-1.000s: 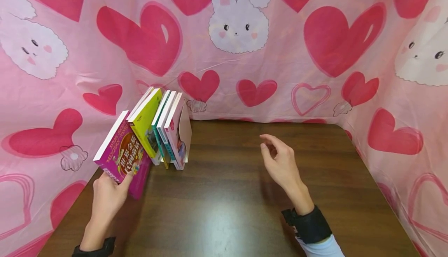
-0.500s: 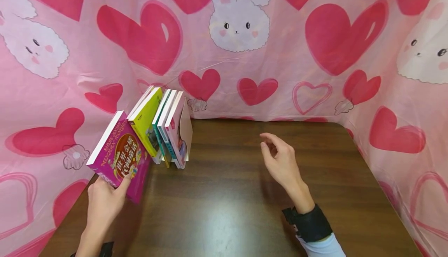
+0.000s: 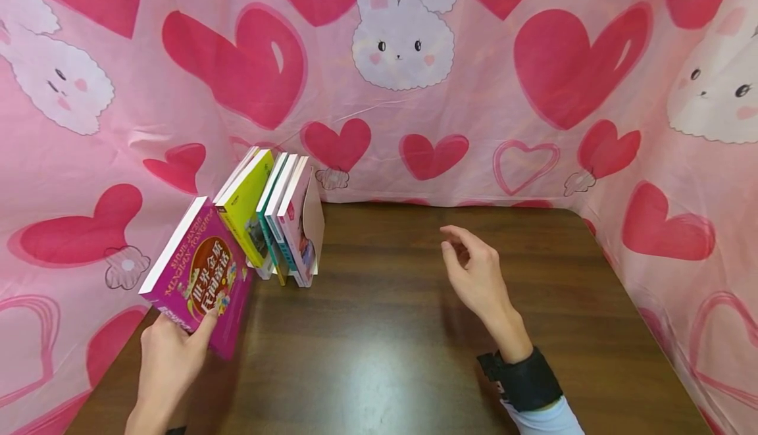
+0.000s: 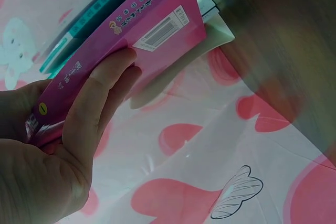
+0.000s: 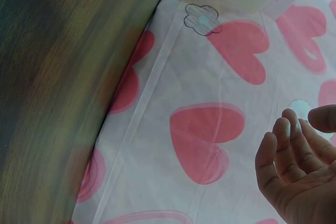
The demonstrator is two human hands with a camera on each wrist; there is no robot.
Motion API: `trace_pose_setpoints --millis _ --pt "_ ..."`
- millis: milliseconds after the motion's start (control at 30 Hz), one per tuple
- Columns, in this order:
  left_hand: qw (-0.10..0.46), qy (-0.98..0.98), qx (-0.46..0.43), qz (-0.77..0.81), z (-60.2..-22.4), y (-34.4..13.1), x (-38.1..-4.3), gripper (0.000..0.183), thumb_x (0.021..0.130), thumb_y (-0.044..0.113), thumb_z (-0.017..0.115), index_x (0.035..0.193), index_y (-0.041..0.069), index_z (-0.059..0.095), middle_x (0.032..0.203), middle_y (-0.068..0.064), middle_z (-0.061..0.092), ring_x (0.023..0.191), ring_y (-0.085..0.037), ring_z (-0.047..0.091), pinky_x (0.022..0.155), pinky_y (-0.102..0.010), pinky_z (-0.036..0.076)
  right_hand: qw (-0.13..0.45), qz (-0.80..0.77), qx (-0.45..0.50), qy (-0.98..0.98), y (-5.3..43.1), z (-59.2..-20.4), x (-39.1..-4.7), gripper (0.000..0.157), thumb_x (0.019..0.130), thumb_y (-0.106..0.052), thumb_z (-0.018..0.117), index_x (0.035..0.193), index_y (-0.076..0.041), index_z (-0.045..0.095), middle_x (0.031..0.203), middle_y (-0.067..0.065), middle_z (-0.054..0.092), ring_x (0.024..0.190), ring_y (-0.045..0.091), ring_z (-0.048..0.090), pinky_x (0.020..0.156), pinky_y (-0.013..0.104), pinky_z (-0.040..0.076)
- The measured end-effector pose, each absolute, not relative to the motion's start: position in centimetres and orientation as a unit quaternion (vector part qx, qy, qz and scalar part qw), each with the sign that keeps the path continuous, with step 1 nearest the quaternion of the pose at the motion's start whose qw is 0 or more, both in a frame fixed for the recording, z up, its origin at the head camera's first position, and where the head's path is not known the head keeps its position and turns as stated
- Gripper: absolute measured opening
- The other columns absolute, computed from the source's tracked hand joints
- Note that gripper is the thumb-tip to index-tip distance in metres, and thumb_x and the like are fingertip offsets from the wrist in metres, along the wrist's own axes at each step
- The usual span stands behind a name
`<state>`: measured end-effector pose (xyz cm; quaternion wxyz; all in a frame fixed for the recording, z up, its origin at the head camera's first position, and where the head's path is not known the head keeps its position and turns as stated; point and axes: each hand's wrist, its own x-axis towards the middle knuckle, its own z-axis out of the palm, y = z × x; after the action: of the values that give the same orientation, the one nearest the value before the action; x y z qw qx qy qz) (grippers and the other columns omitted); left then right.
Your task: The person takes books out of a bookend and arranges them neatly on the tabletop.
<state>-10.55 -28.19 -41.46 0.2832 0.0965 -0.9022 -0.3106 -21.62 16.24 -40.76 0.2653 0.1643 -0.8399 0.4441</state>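
Observation:
A purple book (image 3: 204,270) is gripped at its near edge by my left hand (image 3: 172,359), with the thumb on the front cover. In the left wrist view the fingers of that hand (image 4: 94,108) spread over the back cover, below a white barcode label. The book tilts, left of a row of upright books. Closest to it in the row is a yellow-green book (image 3: 243,208); teal and white ones follow, then a pink book (image 3: 299,224). Over the right part of the table hovers my right hand (image 3: 476,277), fingers loosely bent, holding nothing.
A pale bookend-like panel (image 3: 315,218) stands at the right end of the row. The dark wooden table (image 3: 379,330) extends to the right of the books. Pink cloth (image 3: 485,112) with hearts and rabbits hangs behind the table and at both sides.
My left hand has drawn the purple book toward me and slightly left, away from the row. My right hand has stayed in place.

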Motion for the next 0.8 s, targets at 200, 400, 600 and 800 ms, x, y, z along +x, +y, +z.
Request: trace_pose_setpoints --millis 200,400,600,800 --pt "0.284 -0.902 0.086 -0.313 -41.0 -27.7 -10.1 0.028 0.087 0.007 0.082 0.106 -0.011 0.071 0.088 -0.031 0.074 0.075 -0.049 0.072 0.055 -0.009 0.039 0.268 0.445 0.166 -0.838 16.3 -40.8 -21.6 0.023 0.1 -0.003 0.068 0.122 -0.005 0.074 0.092 0.003 0.071 0.078 0.015 0.059 0.064 0.036 0.051" --pt "0.277 -0.905 0.086 -0.31 -40.7 -27.0 -9.6 0.023 0.087 0.007 0.081 0.1 -0.009 0.072 0.08 -0.027 0.073 0.055 -0.029 0.063 0.049 -0.017 0.039 0.264 0.445 0.163 -0.84 16.3 -40.7 -21.5 0.022 0.1 -0.004 0.068 0.122 -0.005 0.073 0.093 0.003 0.071 0.079 0.015 0.059 0.065 0.035 0.051" --pt "0.281 -0.904 0.068 -0.315 -40.9 -26.5 -9.5 0.022 0.086 0.005 0.081 0.099 -0.009 0.073 0.083 -0.027 0.074 0.063 -0.038 0.07 0.052 -0.014 0.042 0.263 0.445 0.166 -0.84 16.3 -40.7 -21.4 0.022 0.1 -0.004 0.068 0.122 -0.005 0.073 0.093 0.002 0.07 0.079 0.015 0.06 0.066 0.026 0.048" --pt "0.274 -0.905 0.064 -0.32 -41.0 -26.0 -9.2 0.025 0.086 0.006 0.083 0.103 -0.01 0.073 0.087 -0.028 0.075 0.069 -0.037 0.073 0.056 -0.01 0.044 0.266 0.444 0.168 -0.839 16.3 -40.8 -21.5 0.022 0.101 -0.004 0.068 0.122 -0.005 0.073 0.093 0.003 0.071 0.079 0.015 0.06 0.066 0.027 0.048"
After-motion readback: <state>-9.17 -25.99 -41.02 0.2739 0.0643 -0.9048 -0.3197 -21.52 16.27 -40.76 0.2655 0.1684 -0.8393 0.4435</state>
